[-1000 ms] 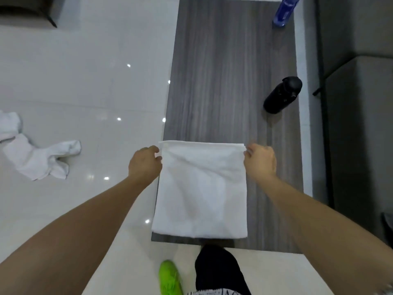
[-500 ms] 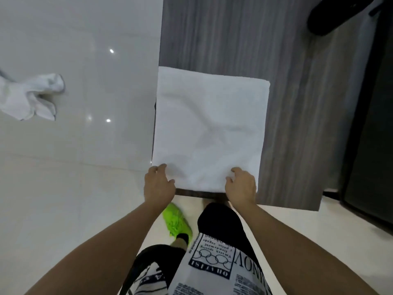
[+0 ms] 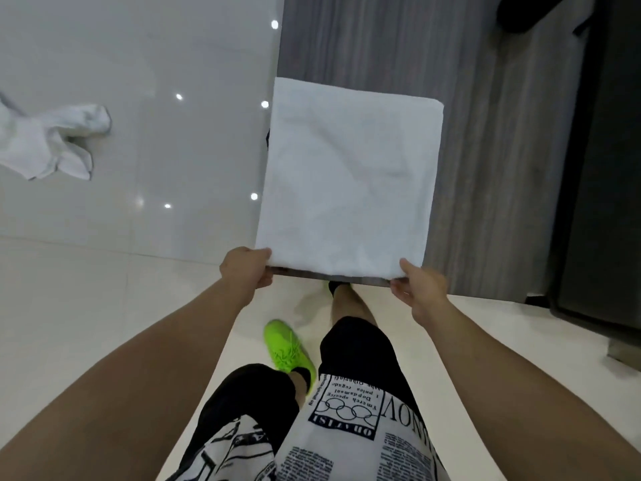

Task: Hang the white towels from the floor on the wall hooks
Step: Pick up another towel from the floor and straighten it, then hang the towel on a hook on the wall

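The folded towel [image 3: 350, 178], laid flat on the worktop [image 3: 485, 151], is pinched at its near corners by the left hand [image 3: 247, 269] and right hand [image 3: 418, 288] — if lifted unevenly, the fold could be lost.

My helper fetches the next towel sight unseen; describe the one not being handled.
Start at the grey wooden table, then look left across the glossy white floor. The crumpled towel lies there, bunched and untouched, unlike the folded towel.

Two white towels are counted: one folded towel [image 3: 350, 178] on the table [image 3: 485, 133], one crumpled towel [image 3: 52, 144] on the floor. One green shoe [image 3: 288, 348] is noted.
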A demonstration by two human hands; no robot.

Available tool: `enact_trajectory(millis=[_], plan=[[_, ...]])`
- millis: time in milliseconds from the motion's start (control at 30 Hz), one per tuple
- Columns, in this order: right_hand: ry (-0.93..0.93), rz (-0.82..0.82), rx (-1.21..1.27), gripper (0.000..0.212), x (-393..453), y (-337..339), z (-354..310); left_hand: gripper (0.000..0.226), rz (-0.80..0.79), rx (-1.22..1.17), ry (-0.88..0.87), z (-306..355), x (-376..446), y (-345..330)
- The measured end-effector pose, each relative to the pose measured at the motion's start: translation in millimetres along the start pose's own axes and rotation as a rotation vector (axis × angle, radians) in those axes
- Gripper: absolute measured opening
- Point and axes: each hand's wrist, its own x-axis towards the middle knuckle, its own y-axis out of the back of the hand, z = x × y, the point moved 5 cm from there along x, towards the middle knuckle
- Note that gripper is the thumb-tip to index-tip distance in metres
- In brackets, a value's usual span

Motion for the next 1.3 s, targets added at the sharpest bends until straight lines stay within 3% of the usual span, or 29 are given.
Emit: enact_trajectory(millis=[100, 200, 367, 467, 567, 700, 800, 900, 1033, 1133, 1300], plan=[[0.001, 0.023, 0.15, 0.018, -26, 8, -1, 0.01, -0.012, -0.172, -0.011, 6, -13, 18], [0.083, 0.029, 0.244, 0.022, -64, 19, -13, 0.026, -0.025, -0.252, -0.082, 20, -36, 48], [0.379, -0.044, 0.348, 0.038, -165, 18, -68, 0.024, 0.002, -0.413, -0.349, 81, -114, 106], [0.6, -0.128, 0.283, 0.036, -236, 4, -127, 0.039, 0.012, -0.501, -0.478, 134, -172, 144], [0.79, -0.221, 0.176, 0.036, -309, -19, -188, 0.036, 0.065, -0.55, -0.655, 185, -233, 194], [1.178, -0.255, -0.194, 0.037, -407, -55, -253, 0.033, 0.328, -0.299, -0.934, 232, -311, 275], [1.472, -0.268, -0.363, 0.024, -475, -91, -288, 0.029, 0.599, -0.155, -1.016, 242, -351, 339], [1.651, -0.308, -0.436, 0.028, -532, -134, -308, 0.006, 0.799, -0.195, -1.001, 231, -377, 402], [1.955, -0.373, -0.493, 0.013, -610, -199, -287, 0.01, 1.033, -0.227, -0.898, 180, -397, 476], [2.218, -0.53, -0.632, 0.005, -674, -246, -237, 0.011, 1.217, -0.231, -0.758, 122, -408, 530], [2.238, -0.835, -0.652, 0.021, -764, -298, -125, 0.006, 1.415, -0.248, -0.696, 10, -439, 615]])
